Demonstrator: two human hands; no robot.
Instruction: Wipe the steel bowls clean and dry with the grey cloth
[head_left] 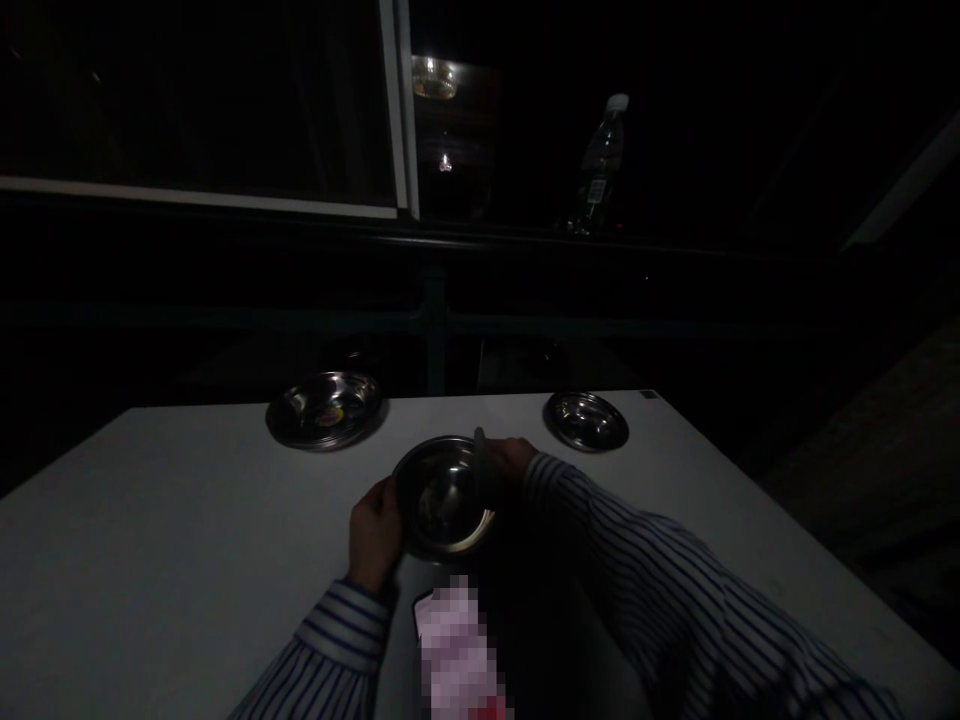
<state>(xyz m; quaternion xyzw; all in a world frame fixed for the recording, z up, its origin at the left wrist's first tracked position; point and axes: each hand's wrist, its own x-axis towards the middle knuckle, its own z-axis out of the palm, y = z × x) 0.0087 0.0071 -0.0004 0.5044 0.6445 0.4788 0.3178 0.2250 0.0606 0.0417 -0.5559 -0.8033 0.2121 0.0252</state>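
A round, shiny metal bowl (448,495) is held over the white table, its opening towards me. My left hand (375,532) is closed on the bowl's left rim. At its right side, my right hand (514,458) is closed round a dark, thin-edged thing (481,465) that stands almost upright against or just over the bowl. Poor light hides what kind of thing it is, and most of the right fingers are behind it. Below the bowl lies a phone (456,650) with a lit, pixelated screen.
Stacked metal plates (326,412), the top one with a yellow sticker, sit at the table's (187,520) far left. Smaller metal dishes (586,420) are at the far right near the edge. Beyond, a clear plastic bottle (601,165) stands on a dark ledge by a window frame (403,110).
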